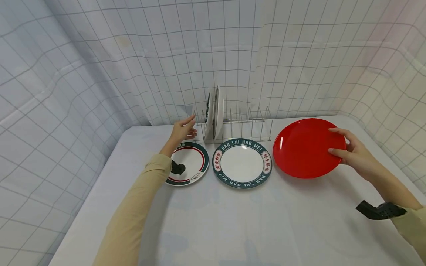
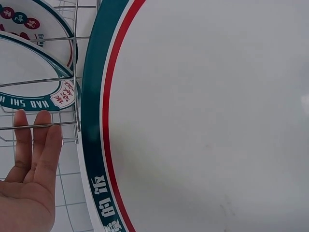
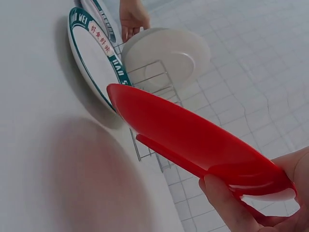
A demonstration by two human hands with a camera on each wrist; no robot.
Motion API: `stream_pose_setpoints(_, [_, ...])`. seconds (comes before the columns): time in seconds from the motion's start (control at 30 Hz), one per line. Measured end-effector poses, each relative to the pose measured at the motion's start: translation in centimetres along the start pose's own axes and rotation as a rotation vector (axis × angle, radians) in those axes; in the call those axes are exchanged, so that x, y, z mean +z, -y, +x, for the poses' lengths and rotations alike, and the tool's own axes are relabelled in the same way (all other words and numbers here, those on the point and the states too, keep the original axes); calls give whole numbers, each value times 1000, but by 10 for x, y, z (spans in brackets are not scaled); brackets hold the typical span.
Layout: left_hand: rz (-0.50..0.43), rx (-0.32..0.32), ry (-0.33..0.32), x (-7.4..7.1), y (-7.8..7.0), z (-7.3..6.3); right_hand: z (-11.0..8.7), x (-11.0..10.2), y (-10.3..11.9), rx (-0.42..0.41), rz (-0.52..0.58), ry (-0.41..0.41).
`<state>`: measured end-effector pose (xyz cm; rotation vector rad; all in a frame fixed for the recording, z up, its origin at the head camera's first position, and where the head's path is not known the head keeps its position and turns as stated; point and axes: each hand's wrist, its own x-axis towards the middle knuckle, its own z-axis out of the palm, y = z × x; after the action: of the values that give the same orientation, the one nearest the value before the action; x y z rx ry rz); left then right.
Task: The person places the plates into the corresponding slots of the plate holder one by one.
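Some plates (image 1: 219,114) in rack (image 1: 249,120), red plate (image 1: 307,147) in right fingers (image 1: 342,132)

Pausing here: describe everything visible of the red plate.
The red plate is plain, glossy and rounded, perhaps plastic, with a raised foot ring underneath. The right hand grips its right edge in the head view, holding it tilted and clear of the white table, which catches its shadow. It is right of the HAO SHI HAO WEI plate.

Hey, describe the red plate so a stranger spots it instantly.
Find the wire rack at the back of the white table. To its right, the right hand grips the red plate; unlike the patterned white plates lying nearby, it's plain red.
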<state>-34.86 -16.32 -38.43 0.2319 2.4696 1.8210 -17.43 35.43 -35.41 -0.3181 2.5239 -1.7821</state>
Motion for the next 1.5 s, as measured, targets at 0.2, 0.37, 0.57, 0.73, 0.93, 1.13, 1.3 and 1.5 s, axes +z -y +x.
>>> stream_pose_setpoints(0.2, [2, -3, 1, 0, 1, 1, 10, 8, 11, 15, 54, -20])
stream_pose_setpoints(0.37, [-4, -1, -4, 0, 2, 2, 20, 17, 20, 26, 40, -54])
stream_pose_setpoints(0.57, [-24, 2, -9, 2, 2, 2, 30, 27, 27, -33, 104, -52])
stream_pose_setpoints(0.73, [-27, 5, -13, 2, 2, 3, 38, 35, 33, -26, 48, -78])
stream_pose_setpoints(0.93, [-38, -1, -14, 1, 2, 5, 47, 43, 40, -5, -47, -100])
stream_pose_setpoints(1.13, [-41, -10, -10, 1, 2, 3, 58, 53, 49, 27, -34, -105])
stream_pose_setpoints(1.3, [-39, -16, -10, 0, 1, 3, 69, 63, 56, 27, -15, -115])
stream_pose_setpoints(1.5, [-41, -12, -10, -1, 0, 2, 78, 76, 67, 16, -16, -144])
